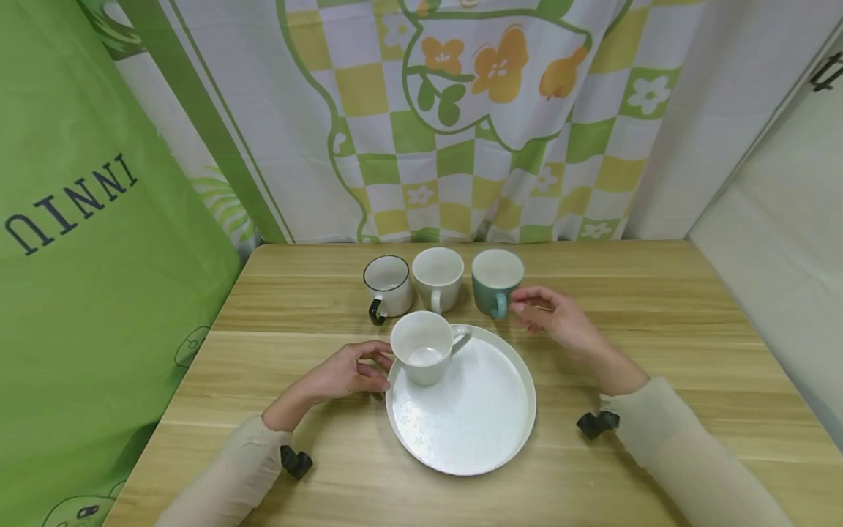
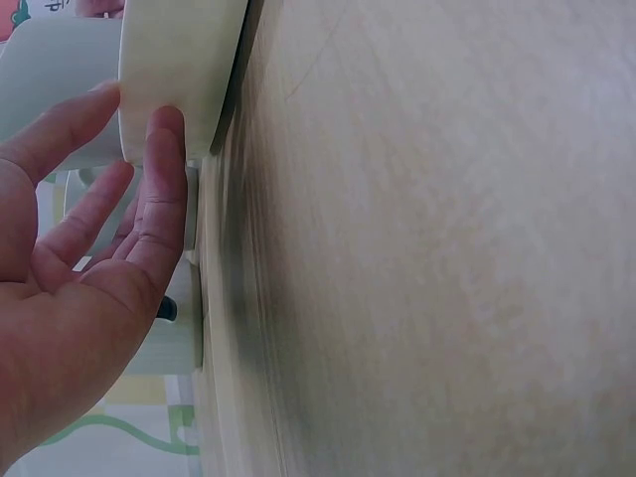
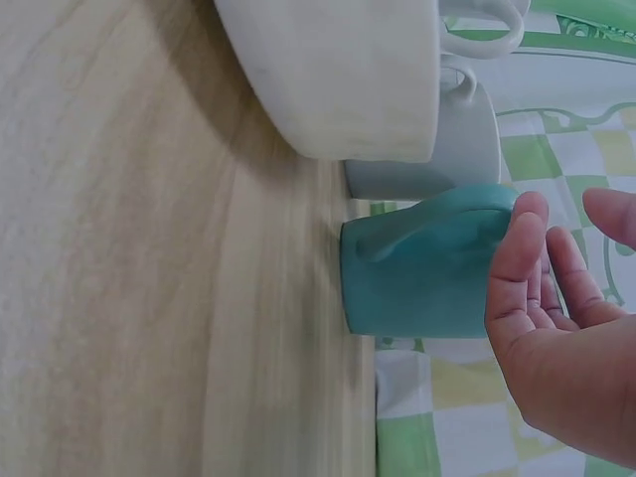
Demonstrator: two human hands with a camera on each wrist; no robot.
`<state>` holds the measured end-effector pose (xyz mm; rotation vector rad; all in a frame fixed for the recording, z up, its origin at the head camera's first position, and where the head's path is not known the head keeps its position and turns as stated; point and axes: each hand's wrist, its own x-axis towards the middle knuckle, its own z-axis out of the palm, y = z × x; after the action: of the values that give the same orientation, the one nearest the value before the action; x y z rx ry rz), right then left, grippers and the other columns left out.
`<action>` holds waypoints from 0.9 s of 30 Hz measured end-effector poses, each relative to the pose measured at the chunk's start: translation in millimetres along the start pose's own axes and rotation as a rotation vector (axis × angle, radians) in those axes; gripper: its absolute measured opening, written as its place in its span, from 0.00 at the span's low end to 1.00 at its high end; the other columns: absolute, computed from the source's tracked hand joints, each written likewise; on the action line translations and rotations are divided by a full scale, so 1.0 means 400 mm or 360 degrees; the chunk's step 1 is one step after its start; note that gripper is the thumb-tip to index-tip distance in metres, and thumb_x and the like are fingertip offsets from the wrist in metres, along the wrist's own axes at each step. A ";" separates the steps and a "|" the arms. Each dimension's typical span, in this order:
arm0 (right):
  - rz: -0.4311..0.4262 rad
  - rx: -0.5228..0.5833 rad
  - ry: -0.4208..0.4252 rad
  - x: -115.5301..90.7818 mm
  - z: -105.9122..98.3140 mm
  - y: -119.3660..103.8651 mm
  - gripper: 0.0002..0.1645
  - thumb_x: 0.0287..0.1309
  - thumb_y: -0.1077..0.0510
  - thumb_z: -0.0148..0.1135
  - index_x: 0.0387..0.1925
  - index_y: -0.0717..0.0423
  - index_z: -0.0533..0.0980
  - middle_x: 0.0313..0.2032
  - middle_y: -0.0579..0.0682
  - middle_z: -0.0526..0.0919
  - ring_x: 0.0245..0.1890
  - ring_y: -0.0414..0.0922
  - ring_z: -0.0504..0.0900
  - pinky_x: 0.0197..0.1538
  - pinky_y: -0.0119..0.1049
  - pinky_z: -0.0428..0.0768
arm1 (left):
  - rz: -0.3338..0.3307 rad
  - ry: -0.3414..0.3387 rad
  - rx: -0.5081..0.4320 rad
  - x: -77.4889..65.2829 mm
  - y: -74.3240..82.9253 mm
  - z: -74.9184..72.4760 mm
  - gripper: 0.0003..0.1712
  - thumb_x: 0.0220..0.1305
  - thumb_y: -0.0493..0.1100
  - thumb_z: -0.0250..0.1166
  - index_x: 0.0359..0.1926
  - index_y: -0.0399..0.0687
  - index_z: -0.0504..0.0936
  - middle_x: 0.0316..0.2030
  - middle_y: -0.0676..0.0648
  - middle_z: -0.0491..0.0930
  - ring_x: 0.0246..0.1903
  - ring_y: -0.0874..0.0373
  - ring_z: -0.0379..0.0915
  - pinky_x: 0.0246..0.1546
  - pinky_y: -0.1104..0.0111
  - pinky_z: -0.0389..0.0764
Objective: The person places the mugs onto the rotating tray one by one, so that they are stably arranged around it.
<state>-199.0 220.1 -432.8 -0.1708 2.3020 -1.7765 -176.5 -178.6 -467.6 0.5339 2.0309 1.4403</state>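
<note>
A white round tray [image 1: 470,410] lies on the table with a white cup [image 1: 421,348] standing near its back left rim, handle to the right. My left hand [image 1: 358,369] touches the tray's left side with fingertips; in the left wrist view the fingers [image 2: 164,189] are extended against its wall. Behind stand a white mug with black rim and handle [image 1: 394,298], a plain white mug [image 1: 440,278] and a teal mug [image 1: 487,293]. Beside the teal mug's handle is my right hand [image 1: 553,318], its fingers loosely bent and not wrapped around it. Whether a fingertip touches the mug, I cannot tell.
The wooden table [image 1: 658,329] extends to both sides of the tray. A patterned curtain [image 1: 461,168] hangs at its back edge, and a green cloth [image 1: 99,256] hangs along the left. Each sleeve has a small black device at the wrist.
</note>
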 end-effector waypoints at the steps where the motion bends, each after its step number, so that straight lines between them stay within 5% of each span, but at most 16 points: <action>1: -0.0001 -0.0007 0.0005 0.001 0.000 0.002 0.26 0.69 0.51 0.62 0.60 0.63 0.72 0.40 0.39 0.83 0.40 0.44 0.84 0.45 0.41 0.85 | 0.0000 0.0001 0.0003 0.000 0.001 0.000 0.34 0.60 0.33 0.71 0.67 0.40 0.70 0.54 0.30 0.76 0.41 0.54 0.85 0.41 0.68 0.86; 27: 0.0092 -0.0046 -0.0060 0.035 0.022 0.023 0.24 0.70 0.54 0.59 0.58 0.69 0.71 0.43 0.62 0.82 0.35 0.38 0.82 0.40 0.33 0.84 | 0.0013 0.0014 0.0030 -0.003 0.000 0.003 0.34 0.60 0.35 0.71 0.66 0.40 0.70 0.54 0.30 0.76 0.42 0.54 0.85 0.42 0.68 0.86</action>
<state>-210.0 211.1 -445.2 -0.1402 2.2832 -1.6988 -174.7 -178.3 -467.7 0.5455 2.0534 1.4316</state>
